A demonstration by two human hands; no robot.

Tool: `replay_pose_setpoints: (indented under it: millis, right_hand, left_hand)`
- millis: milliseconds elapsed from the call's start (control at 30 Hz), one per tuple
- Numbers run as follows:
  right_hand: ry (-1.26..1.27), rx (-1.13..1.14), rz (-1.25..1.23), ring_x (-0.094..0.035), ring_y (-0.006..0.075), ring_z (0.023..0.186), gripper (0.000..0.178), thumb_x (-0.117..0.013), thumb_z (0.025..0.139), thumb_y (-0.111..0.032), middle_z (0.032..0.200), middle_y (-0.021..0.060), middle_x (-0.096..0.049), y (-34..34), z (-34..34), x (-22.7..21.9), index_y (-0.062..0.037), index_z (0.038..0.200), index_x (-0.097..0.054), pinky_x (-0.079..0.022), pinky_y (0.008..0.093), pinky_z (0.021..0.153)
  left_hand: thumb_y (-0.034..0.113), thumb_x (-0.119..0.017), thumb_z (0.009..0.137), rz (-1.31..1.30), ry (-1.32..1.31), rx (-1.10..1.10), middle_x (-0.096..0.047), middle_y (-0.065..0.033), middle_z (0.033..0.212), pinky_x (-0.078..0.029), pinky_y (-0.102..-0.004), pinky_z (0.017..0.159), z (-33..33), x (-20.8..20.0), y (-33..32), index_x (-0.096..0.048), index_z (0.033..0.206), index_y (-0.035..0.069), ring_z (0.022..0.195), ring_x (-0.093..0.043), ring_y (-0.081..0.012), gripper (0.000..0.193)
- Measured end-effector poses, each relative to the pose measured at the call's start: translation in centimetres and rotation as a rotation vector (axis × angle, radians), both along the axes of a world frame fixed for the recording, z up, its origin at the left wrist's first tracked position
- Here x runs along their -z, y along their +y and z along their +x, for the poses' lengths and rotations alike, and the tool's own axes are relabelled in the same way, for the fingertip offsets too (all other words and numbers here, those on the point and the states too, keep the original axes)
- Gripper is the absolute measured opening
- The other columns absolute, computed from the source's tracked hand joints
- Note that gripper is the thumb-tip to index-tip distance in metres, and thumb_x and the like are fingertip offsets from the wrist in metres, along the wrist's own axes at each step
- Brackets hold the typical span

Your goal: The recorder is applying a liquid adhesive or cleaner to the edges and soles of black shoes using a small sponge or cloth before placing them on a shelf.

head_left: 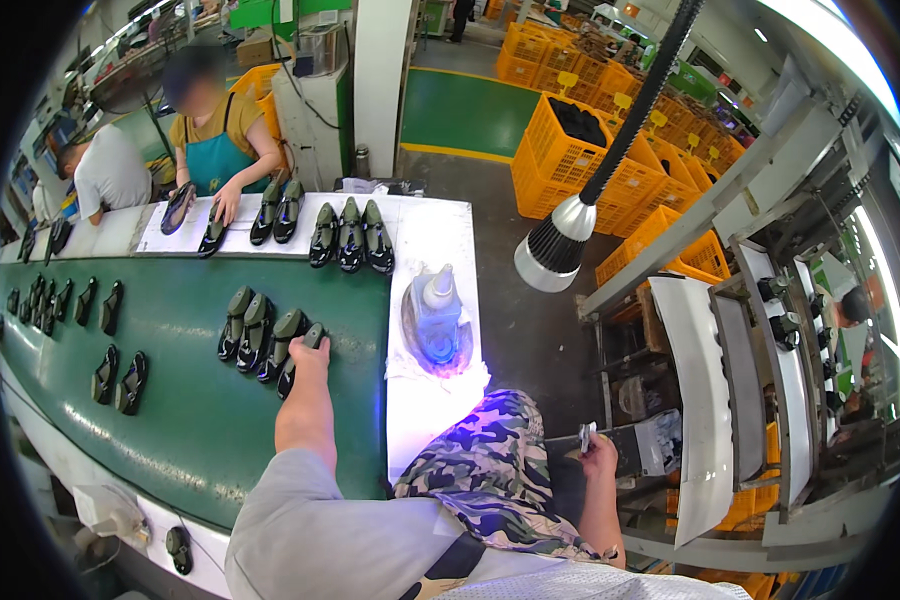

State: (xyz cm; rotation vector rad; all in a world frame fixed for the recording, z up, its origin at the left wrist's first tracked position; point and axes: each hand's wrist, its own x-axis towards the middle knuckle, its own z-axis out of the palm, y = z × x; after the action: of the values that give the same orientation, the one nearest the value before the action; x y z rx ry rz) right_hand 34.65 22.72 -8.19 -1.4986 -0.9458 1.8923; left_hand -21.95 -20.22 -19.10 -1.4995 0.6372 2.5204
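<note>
On the green conveyor belt [200,430], my left hand [312,352] is closed over the heel end of a glossy black strap shoe [288,378] with a grey-green last inside. It is the rightmost of a close row; beside it stand another black shoe [270,368] and more of the same kind to the left. Out to the right, by a metal rack, my right hand [599,456] pinches a small whitish-grey piece [587,434], too small to name. A clear squeeze bottle [438,315] with a pale nozzle stands on the white ledge [457,230].
Three black shoes [350,240] line the far ledge. Across the belt, a co-worker in a teal apron [215,160] handles two shoes. A black flexible-neck lamp [560,245] hangs at the right. Yellow crates [560,150] are stacked behind; a rack [740,370] holding shoes stands right.
</note>
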Motion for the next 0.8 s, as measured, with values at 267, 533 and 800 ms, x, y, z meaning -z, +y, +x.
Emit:
replay_pose_setpoints:
  millis: [267,533,800]
  right_hand:
    - [0.150,-0.234,0.054,-0.064,0.0199,0.074,0.011,-0.068,0.088,-0.018,0.085,0.0041,-0.068,0.2,-6.1,-0.3,-0.0121,0.094,-0.062,-0.052,0.0380,0.058]
    - [0.220,-0.330,-0.001,-0.065,0.0201,0.073,0.012,-0.068,0.090,-0.018,0.087,0.0066,-0.068,0.8,-10.9,-3.1,-0.0089,0.095,-0.063,-0.053,0.0364,0.060]
    - [0.364,-0.498,0.098,-0.063,0.0170,0.076,0.012,-0.070,0.087,-0.013,0.086,0.0058,-0.066,-2.9,-18.4,-8.5,-0.0071,0.094,-0.062,-0.050,0.0334,0.067]
  left_hand:
    - [-0.004,-0.065,0.082,-0.074,0.261,0.236,-0.059,-0.0231,0.116,-0.051,-0.0559,0.098,8.7,7.0,-3.2,-0.051,0.116,-0.008,0.107,-0.062,-0.0415,0.037]
    - [-0.001,-0.071,0.075,-0.115,0.656,0.686,-0.067,-0.0117,0.111,-0.052,-0.0476,0.095,17.5,-2.5,-5.8,-0.055,0.119,0.001,0.105,-0.066,-0.0290,0.047]
    - [0.012,-0.080,0.062,0.119,1.093,0.761,-0.059,-0.0062,0.124,-0.046,-0.0410,0.102,17.9,-16.3,2.4,-0.048,0.132,0.008,0.118,-0.055,-0.0237,0.077]
